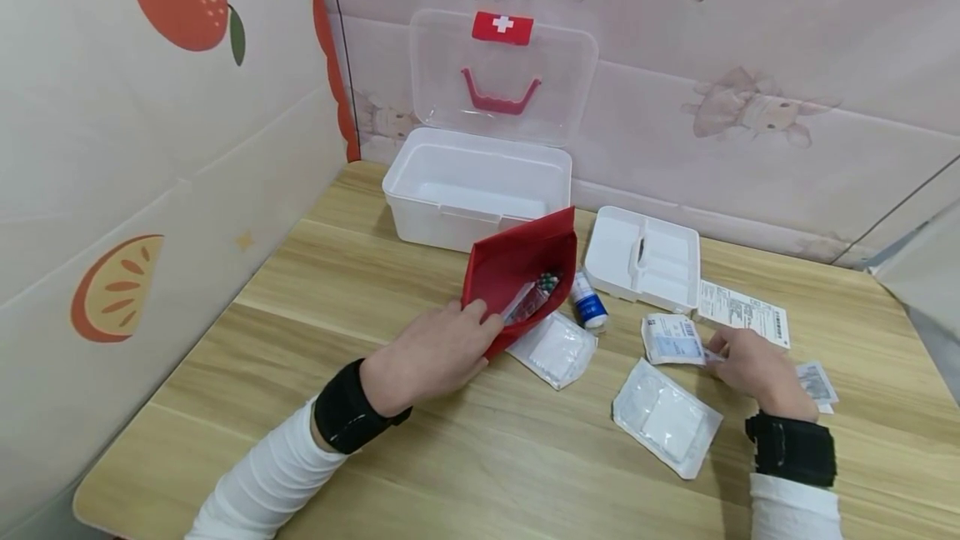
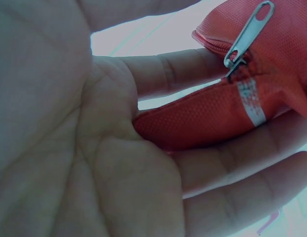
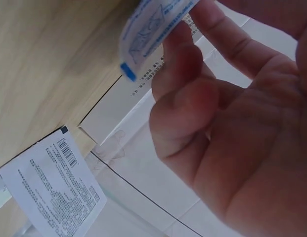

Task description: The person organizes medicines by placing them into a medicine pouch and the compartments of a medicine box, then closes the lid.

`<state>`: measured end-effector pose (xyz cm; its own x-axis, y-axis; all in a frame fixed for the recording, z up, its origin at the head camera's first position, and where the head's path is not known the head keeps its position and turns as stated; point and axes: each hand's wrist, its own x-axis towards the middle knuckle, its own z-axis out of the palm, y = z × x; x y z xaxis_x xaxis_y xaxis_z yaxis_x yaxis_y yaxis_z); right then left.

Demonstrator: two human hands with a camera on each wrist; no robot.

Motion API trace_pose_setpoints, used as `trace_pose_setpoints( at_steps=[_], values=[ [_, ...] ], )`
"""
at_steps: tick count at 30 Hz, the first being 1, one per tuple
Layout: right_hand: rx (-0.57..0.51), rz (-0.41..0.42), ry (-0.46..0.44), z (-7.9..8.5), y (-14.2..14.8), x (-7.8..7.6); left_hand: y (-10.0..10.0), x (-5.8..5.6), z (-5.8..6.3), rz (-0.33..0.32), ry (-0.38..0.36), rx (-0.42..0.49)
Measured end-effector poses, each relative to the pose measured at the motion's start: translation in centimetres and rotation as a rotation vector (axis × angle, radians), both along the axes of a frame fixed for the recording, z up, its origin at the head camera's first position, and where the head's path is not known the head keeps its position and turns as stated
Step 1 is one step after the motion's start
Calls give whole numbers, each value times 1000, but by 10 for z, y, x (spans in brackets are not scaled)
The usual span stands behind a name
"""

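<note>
My left hand [image 1: 435,348] grips the edge of a red zippered pouch [image 1: 525,261] by its rim, with the mouth gaping. Inside it, a clear packet and some small green-and-white items [image 1: 549,281] show. The left wrist view shows the pouch's metal zipper pull [image 2: 249,34] and its fabric running between the fingers. On the right, my right hand [image 1: 757,369] pinches a small white packet with blue print [image 3: 153,29]. Beside those fingertips lies a white and blue labelled packet [image 1: 673,338] on the table.
A clear first-aid box [image 1: 427,223] stands at the back with its lid [image 1: 442,65] up. Near it are a white divided tray [image 1: 671,265], a blue-and-white bottle [image 1: 588,302], a printed carton [image 1: 750,312], two sealed dressing packs [image 1: 667,419] and small sachets [image 1: 817,383].
</note>
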<state>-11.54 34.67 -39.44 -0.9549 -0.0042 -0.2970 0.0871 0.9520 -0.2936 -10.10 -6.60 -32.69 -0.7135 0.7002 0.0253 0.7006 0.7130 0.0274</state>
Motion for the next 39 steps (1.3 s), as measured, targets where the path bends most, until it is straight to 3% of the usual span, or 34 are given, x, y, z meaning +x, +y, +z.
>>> trace_pose_setpoints(
  at_steps=[14,31,39],
  values=[
    [-3,-18,18,4,-5,1,0,0,0,4,0,6],
    [-11,-55,168,19,-8,6,0,1,-1,-15,32,15],
    [-45,-38,292,21,-11,8,0,1,-1,-14,31,13]
  ],
)
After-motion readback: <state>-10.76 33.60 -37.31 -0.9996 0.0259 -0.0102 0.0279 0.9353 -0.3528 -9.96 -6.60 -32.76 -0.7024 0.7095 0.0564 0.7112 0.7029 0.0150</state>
